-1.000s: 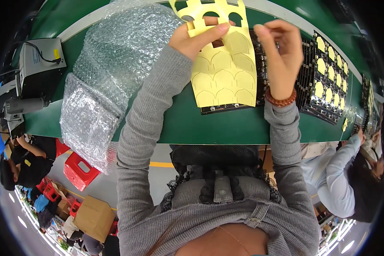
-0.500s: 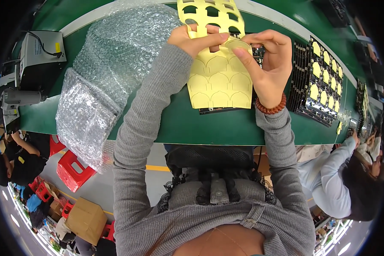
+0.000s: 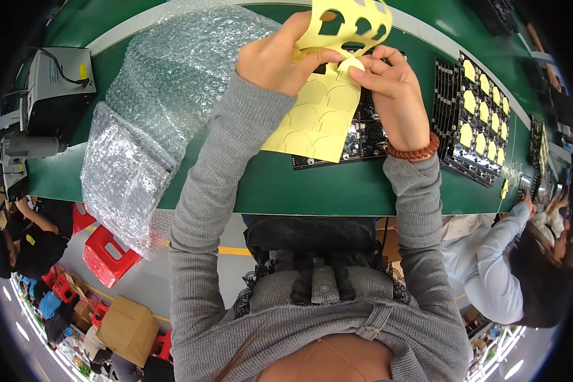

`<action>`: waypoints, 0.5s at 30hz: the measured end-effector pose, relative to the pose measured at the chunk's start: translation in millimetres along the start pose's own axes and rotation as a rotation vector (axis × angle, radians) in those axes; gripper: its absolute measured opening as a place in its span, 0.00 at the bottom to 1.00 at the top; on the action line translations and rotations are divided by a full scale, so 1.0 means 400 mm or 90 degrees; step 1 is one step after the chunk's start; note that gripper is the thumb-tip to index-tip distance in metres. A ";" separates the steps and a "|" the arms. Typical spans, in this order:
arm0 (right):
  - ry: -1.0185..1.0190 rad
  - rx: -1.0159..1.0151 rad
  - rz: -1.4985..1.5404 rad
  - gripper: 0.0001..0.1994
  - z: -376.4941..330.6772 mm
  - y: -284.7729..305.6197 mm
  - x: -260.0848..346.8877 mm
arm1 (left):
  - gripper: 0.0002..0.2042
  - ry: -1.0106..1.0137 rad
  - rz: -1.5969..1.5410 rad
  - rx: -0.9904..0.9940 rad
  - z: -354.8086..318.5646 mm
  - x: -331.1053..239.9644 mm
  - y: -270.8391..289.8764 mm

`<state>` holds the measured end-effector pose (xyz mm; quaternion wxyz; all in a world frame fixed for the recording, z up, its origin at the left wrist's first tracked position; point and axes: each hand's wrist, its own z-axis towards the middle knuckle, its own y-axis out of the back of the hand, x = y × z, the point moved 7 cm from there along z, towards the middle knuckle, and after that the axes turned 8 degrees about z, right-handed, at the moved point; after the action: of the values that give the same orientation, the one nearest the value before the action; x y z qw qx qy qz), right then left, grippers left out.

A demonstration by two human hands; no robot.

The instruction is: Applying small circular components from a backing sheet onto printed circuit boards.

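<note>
A yellow sheet of die-cut stickers (image 3: 309, 118) hangs from my left hand (image 3: 280, 60), whose fingers are closed on it. Its upper part bends up and shows arch-shaped holes; uncut-out arch pieces fill the lower part. With thumb and fingertips, my right hand (image 3: 395, 89) pinches a single rounded yellow sticker (image 3: 350, 65) at the edge of the sheet. Below both hands lies a black circuit board panel (image 3: 366, 135) on the green table, partly hidden by the sheet.
Right of my hand stands a stack of black circuit board panels (image 3: 468, 162), with yellow arch stickers on the top one. Bubble wrap (image 3: 184, 63) and a wrapped bundle (image 3: 124, 172) lie at left, beside a grey machine (image 3: 60, 83). A co-worker (image 3: 490, 267) sits at right.
My left hand has moved slightly left and turned the sheet, so its lower edge swings left and uncovers more of the board. The pinched sticker now stands more apart from the sheet.
</note>
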<state>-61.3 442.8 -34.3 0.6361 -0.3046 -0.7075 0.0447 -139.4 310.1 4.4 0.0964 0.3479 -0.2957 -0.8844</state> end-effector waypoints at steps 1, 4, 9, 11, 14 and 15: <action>-0.029 0.008 0.012 0.17 0.000 -0.001 -0.004 | 0.21 -0.010 0.004 0.011 0.000 -0.006 0.000; -0.085 0.023 0.038 0.18 -0.004 0.000 -0.010 | 0.21 -0.030 0.012 0.034 0.001 -0.022 0.001; -0.088 0.035 0.029 0.18 -0.008 0.000 -0.004 | 0.22 0.055 -0.036 0.042 0.001 -0.003 -0.004; -0.100 0.038 0.021 0.18 -0.010 -0.003 -0.005 | 0.21 0.042 -0.024 0.004 0.001 -0.003 0.004; -0.120 0.023 0.008 0.19 -0.015 -0.003 -0.013 | 0.20 -0.008 -0.001 -0.014 -0.006 -0.014 0.018; -0.130 0.017 0.000 0.20 -0.016 -0.002 -0.017 | 0.19 -0.033 0.011 -0.024 -0.010 -0.017 0.024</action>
<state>-55.6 436.9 -38.7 0.5644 -0.2904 -0.7681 0.0849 -132.0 303.4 11.7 0.1032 0.3205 -0.2846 -0.8976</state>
